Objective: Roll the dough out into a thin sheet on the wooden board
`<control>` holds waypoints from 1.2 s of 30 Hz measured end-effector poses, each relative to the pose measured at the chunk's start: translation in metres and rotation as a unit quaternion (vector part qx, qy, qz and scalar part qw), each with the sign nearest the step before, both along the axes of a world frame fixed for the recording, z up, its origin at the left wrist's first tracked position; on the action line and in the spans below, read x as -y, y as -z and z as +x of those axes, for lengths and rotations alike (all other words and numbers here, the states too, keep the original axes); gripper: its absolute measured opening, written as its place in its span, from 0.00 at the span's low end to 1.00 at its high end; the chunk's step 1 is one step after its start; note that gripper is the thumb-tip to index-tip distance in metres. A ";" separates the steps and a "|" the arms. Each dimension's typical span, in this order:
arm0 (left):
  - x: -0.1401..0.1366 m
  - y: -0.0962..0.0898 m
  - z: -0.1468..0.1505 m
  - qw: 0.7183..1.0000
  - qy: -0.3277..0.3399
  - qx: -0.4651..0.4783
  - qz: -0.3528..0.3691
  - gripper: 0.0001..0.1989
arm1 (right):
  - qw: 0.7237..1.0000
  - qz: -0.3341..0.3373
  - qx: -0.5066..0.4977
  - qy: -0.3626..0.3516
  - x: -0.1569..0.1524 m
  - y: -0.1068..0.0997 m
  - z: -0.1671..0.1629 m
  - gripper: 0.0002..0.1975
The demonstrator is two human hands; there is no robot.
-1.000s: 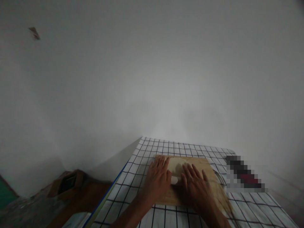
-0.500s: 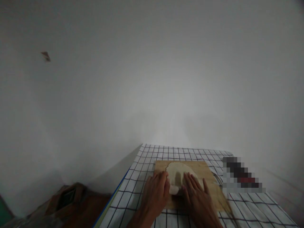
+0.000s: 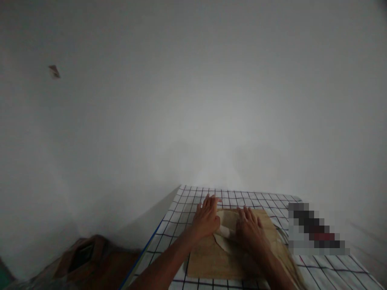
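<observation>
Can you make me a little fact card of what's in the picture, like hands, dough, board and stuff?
Left hand: over the left end of the rolling pin, fingers stretched forward
Right hand: over its right end, fingers stretched forward
Dough: pale, flat, under the pin
Board: wooden, under the dough
Tablecloth: white with dark crossing lines, under the board
Wall: behind the tablecloth
Blurry patch: on the right; can't tell what it hides
</observation>
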State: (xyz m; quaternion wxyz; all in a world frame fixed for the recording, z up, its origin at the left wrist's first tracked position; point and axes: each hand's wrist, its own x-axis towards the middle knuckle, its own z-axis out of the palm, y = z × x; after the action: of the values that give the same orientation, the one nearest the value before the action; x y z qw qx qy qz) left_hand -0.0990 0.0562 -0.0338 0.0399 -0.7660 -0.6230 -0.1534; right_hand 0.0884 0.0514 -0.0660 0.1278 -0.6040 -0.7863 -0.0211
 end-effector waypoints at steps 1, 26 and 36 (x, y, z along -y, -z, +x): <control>-0.008 0.003 -0.001 1.000 -0.012 0.001 -0.010 0.26 | 1.000 -0.008 0.008 -0.001 0.000 0.000 0.000 0.29; 0.019 0.027 -0.012 0.999 0.031 -0.026 0.037 0.29 | 0.999 -0.027 0.019 -0.039 0.029 -0.005 -0.003 0.30; 0.016 0.023 -0.011 1.000 0.015 -0.009 0.003 0.29 | 0.997 0.002 0.016 -0.073 0.026 -0.003 -0.002 0.28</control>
State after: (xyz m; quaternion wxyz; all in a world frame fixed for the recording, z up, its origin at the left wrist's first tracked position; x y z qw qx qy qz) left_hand -0.1098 0.0403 -0.0564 0.0459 -0.7764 -0.6107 -0.1490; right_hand 0.0865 0.0254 -0.0630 0.1179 -0.5447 -0.8300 -0.0230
